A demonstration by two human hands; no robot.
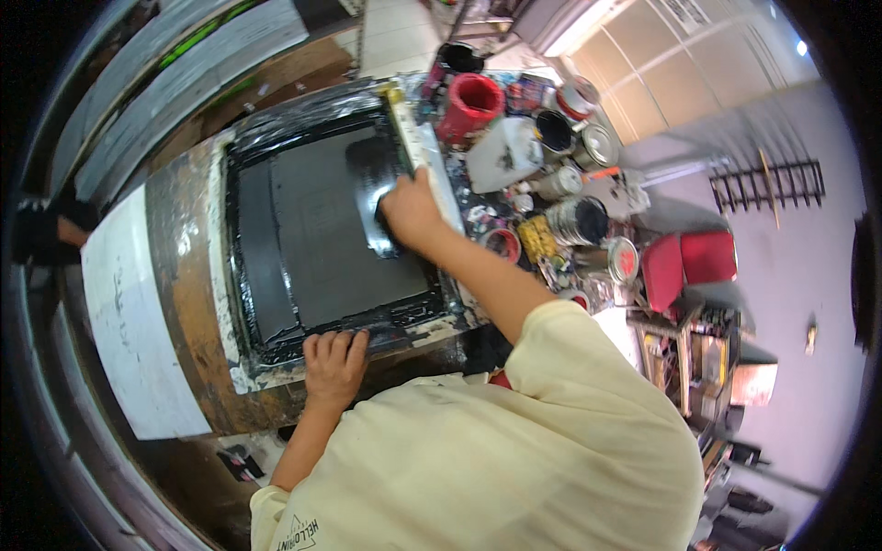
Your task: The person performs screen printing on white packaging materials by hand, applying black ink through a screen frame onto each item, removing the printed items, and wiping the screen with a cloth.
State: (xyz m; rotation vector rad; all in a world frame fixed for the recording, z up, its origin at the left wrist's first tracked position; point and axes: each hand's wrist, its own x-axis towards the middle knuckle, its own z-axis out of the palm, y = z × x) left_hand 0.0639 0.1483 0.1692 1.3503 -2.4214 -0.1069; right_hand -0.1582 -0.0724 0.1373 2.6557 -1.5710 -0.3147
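A screen-printing frame (220,266) with a grey mesh lies on a worn board in front of me. Black ink coats the mesh borders, and a glossy dark patch (375,207) shines at its right side. Beside that patch, my right hand (415,213) is closed in a fist over the right part of the screen; whatever it grips is hidden beneath the fingers. My left hand (335,363) rests at the near edge of the frame, its fingers curled over the inked border.
A white sheet (138,321) covers the board's left end. Right of the screen crowd ink cans, a red tub (470,106), a white jug (505,154) and a yellow container (536,239). A red chair (707,257) stands farther right. Another person's hand (70,231) shows at far left.
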